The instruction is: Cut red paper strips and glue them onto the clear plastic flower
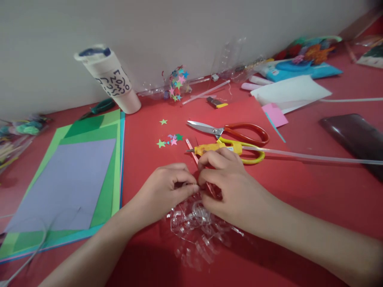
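My left hand (175,185) and my right hand (223,181) meet fingertip to fingertip over the red table. Both are closed in a pinch, and whatever lies between the fingertips is too small to make out. Just below them spreads a bunch of clear plastic strips (197,223), shiny and partly covered by my fingers. Beyond my right hand lies a yellow glue gun (211,148) with a long clear glue stick (299,155) in its back. Scissors (206,128) with one red and one yellow handle rest beside it. A pink pencil-like stick (191,150) runs toward my fingers.
Coloured paper sheets (68,175) are stacked at left, near a white tumbler (119,83). Small paper stars (161,143) lie ahead, with a star-covered ball (178,83) by the wall. A dark phone-like case (353,137) and a white paper (293,93) sit at right.
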The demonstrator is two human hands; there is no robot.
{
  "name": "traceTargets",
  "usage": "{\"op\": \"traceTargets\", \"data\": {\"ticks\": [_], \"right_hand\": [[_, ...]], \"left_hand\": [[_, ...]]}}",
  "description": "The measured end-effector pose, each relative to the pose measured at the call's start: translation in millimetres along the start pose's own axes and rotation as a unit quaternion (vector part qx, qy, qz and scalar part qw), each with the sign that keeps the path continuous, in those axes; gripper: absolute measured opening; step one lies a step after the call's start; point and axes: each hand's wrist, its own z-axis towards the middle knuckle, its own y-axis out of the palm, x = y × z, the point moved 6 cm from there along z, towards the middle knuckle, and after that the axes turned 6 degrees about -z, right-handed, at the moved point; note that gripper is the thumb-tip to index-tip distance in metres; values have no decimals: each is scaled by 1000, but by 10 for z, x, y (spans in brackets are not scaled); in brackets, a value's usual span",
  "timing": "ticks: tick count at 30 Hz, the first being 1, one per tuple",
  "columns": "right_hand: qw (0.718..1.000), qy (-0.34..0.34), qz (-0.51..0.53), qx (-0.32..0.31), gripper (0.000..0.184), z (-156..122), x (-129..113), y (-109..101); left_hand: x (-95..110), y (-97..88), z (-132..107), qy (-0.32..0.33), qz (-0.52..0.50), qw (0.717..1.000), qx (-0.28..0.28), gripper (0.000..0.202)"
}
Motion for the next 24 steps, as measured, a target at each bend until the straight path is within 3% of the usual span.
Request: {"op": "traceTargets", "data": {"ticks": [13, 24], "right_hand": [[999, -38, 6, -12, 14, 10, 55, -80], [974, -175, -140, 21, 19, -19, -6, -23]], "left_hand": [[-17, -14, 12, -11, -3, 1000, 2, 15], [-47, 6, 13, -6, -24, 1000, -5, 16]]}}
